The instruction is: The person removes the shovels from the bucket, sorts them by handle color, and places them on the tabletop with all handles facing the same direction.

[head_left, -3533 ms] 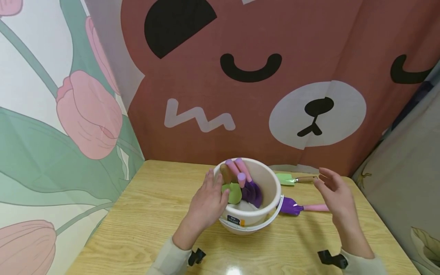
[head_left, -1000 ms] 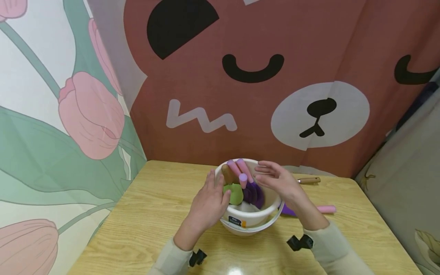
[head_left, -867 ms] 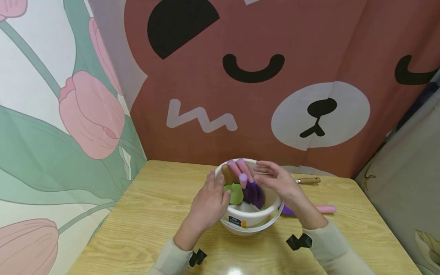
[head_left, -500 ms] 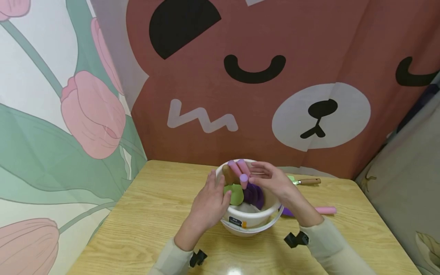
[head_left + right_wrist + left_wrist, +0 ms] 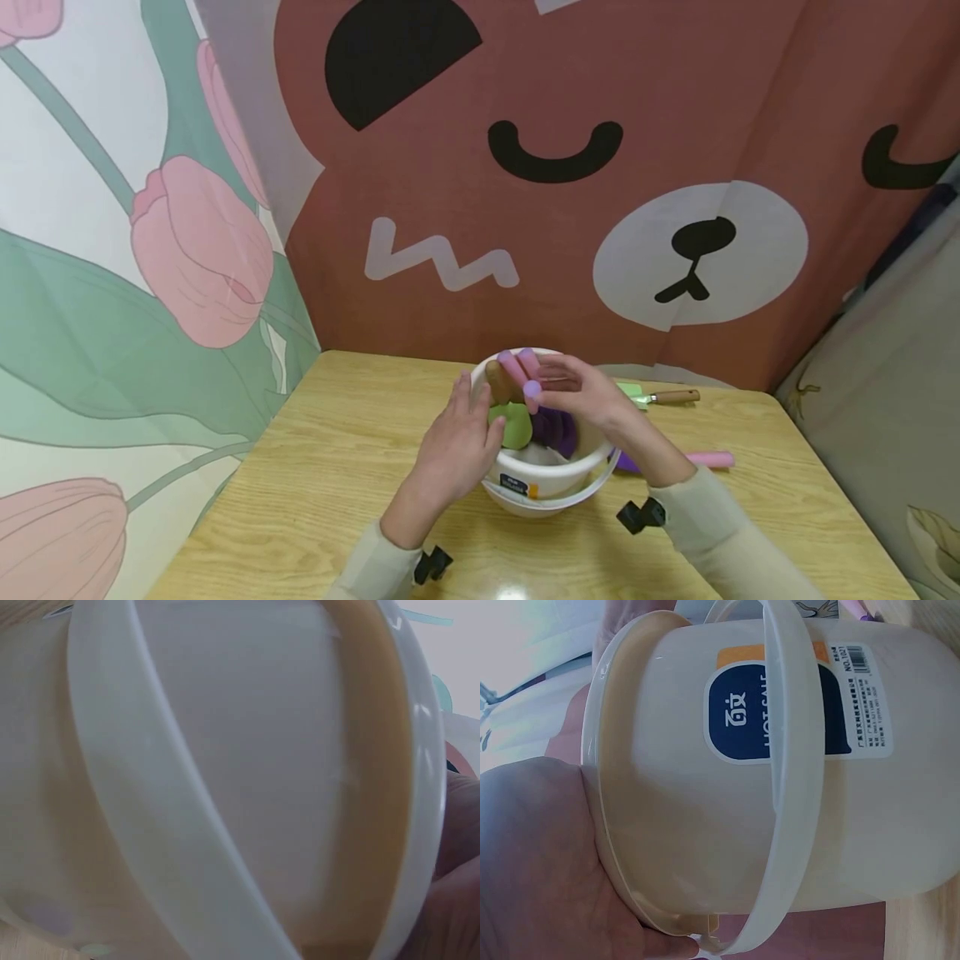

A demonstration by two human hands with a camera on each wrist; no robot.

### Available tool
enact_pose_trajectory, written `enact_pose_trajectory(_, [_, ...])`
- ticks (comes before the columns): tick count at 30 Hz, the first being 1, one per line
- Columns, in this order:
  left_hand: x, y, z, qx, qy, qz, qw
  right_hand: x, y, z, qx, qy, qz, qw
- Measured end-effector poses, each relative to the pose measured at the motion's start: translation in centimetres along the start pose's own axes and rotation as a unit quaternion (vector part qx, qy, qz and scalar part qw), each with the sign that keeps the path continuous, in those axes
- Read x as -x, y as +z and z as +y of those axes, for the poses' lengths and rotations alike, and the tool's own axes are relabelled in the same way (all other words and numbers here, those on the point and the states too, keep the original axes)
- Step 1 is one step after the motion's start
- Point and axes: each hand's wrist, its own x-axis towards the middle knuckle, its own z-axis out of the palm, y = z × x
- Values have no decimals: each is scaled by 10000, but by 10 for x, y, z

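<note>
A white bucket point(image 5: 542, 479) stands on the table, its bail handle point(image 5: 801, 780) hanging down the front. My left hand point(image 5: 452, 442) holds its left rim, thumb over the inner side and the other fingers outside. Tools with pink handles point(image 5: 513, 367) and purple blades point(image 5: 553, 429) stand in the bucket. Beside them are a brown handle point(image 5: 498, 382) and a green blade point(image 5: 513, 425). My right hand point(image 5: 588, 396) reaches over the right rim, its thumb and fingers spread apart with the tips right at the pink handles. Its fingertips are partly hidden behind the handles.
Right of the bucket lie a green trowel with a wooden handle point(image 5: 675, 397) and a purple one with a pink handle point(image 5: 708, 459). A bear-print curtain point(image 5: 450, 192) hangs behind the wooden table point(image 5: 330, 475), and a tulip-print curtain point(image 5: 198, 250) at left.
My right hand has moved left from above the trowels on the table, over the bucket, up to the pink handles. My left hand stays on the bucket rim.
</note>
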Motion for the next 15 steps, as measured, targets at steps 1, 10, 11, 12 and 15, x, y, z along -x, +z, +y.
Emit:
enact_pose_trajectory(1, [0, 0, 0, -10, 10, 19, 10000, 0, 0, 0, 19, -11, -38, 10000])
enact_pose_trajectory(10, [0, 1, 0, -22, 63, 93, 9999, -7, 4, 4, 268, -155, -197, 9993])
enact_pose_trajectory(11, [0, 1, 0, -9, 64, 98, 9999, -8, 4, 5, 327, -191, -229, 9990])
enact_pose_trajectory(12, [0, 1, 0, -9, 57, 93, 9999, -8, 5, 5, 401, -220, -246, 9987])
enact_pose_trajectory(15, [0, 0, 0, -16, 52, 81, 10000, -10, 5, 7, 565, -256, -240, 9978])
